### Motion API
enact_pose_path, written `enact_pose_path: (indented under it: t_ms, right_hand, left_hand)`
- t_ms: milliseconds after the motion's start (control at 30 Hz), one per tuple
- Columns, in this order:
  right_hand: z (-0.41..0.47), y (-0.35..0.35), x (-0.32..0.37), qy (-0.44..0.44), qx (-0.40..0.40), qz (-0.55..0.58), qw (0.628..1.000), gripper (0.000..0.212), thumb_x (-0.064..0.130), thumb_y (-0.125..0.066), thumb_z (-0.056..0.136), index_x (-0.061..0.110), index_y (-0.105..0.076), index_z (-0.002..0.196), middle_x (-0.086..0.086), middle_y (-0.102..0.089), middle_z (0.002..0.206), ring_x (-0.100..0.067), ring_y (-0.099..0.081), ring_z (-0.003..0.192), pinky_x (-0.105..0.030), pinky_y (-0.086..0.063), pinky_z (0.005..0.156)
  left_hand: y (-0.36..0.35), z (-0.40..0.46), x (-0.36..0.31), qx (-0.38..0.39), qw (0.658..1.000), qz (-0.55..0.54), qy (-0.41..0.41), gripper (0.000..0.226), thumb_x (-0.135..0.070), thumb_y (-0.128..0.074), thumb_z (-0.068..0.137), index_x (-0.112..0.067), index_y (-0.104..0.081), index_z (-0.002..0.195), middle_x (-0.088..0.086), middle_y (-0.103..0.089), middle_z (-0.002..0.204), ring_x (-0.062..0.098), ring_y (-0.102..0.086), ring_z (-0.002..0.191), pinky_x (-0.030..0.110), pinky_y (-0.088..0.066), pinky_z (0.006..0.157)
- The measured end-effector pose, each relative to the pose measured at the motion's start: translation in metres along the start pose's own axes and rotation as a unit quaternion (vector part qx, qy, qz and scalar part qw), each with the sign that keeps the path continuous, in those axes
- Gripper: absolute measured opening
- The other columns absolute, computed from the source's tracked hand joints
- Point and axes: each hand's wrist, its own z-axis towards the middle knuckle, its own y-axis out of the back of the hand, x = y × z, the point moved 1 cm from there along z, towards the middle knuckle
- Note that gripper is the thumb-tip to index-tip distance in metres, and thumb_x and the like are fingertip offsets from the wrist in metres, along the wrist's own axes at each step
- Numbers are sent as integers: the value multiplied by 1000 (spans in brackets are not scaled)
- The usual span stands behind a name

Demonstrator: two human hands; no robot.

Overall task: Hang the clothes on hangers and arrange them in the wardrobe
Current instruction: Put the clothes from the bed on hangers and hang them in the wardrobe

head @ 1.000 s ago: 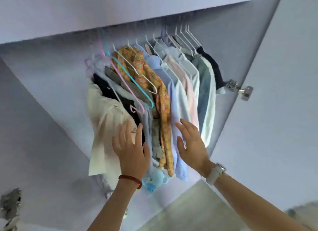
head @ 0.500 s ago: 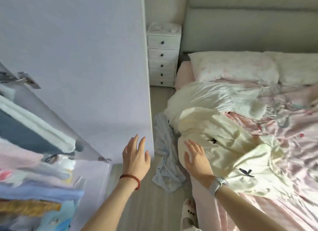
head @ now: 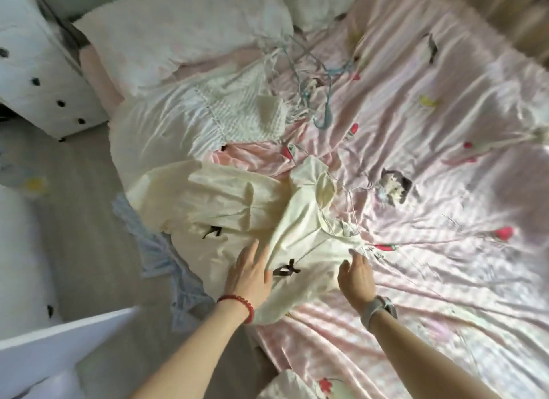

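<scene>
Two open hands, left hand (head: 251, 275) and right hand (head: 356, 276), touch cream garment (head: 297, 220), neckline upward.

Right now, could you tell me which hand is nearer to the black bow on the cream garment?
Left. The left hand lies just beside the bow; the right hand is farther off on the other side.

Right of the cream garment (head: 237, 208) we see open pink sheet (head: 430, 265); beyond it tangled hangers (head: 309, 80) and a white top (head: 208, 113) crowd the way.

Two hands (head: 249, 276) — two pillows (head: 184, 33) — one cream garment (head: 237, 208).
</scene>
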Motion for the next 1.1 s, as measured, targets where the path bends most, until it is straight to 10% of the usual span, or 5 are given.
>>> enact_pose_path:
  t_ms: [400, 567, 767, 900, 1100]
  right_hand:
    - [115, -5, -17, -128, -2, 170, 977, 31, 15, -39, 94, -4, -50, 116, -25, -54, 119, -36, -50, 110, -35, -37, 87]
    - [71, 10, -13, -103, -112, 168, 974, 3, 19, -39, 91, 19, -41, 89, -3, -51, 81, -34, -53, 76, -35, -34, 65]
    - [17, 46, -3, 118, -226, 57, 965, 15, 13, -43, 93, 9, -57, 92, -8, -63, 73, -34, -59, 61, -30, -36, 53]
    - [4, 64, 36, 289, -221, 2, 931, 18, 15, -41, 88, 10, -59, 85, -7, -63, 69, -28, -59, 56, -31, -46, 48]
    - [-8, 55, 93, 365, -125, -39, 922, 16, 12, -48, 89, 10, -65, 90, -9, -62, 83, -33, -58, 68, -40, -43, 70]
  left_hand:
    - [-59, 76, -3, 183, 983, 22, -16, 58, -30, -39, 94, -30, -13, 145, -5, 5, 156, 12, 5, 142, 39, -13, 115]
    - [-13, 74, -18, 30, 998, -52, -17, 38, -19, -41, 94, -19, -44, 132, 2, -20, 151, 20, -23, 137, 34, -27, 108]
    - [86, 75, -57, -273, 948, 57, -151, 62, -19, -55, 87, -15, -29, 142, 14, -26, 150, 32, -11, 140, 54, -8, 111]
    - [124, 60, -45, -195, 964, 128, -126, 40, -33, -40, 95, -20, -46, 132, 3, -49, 135, 21, -39, 129, 37, -18, 107]
    - [118, -42, 34, -88, 993, -79, 11, 24, -22, -37, 97, -15, -60, 93, 7, -67, 95, 28, -59, 87, 33, -43, 73]
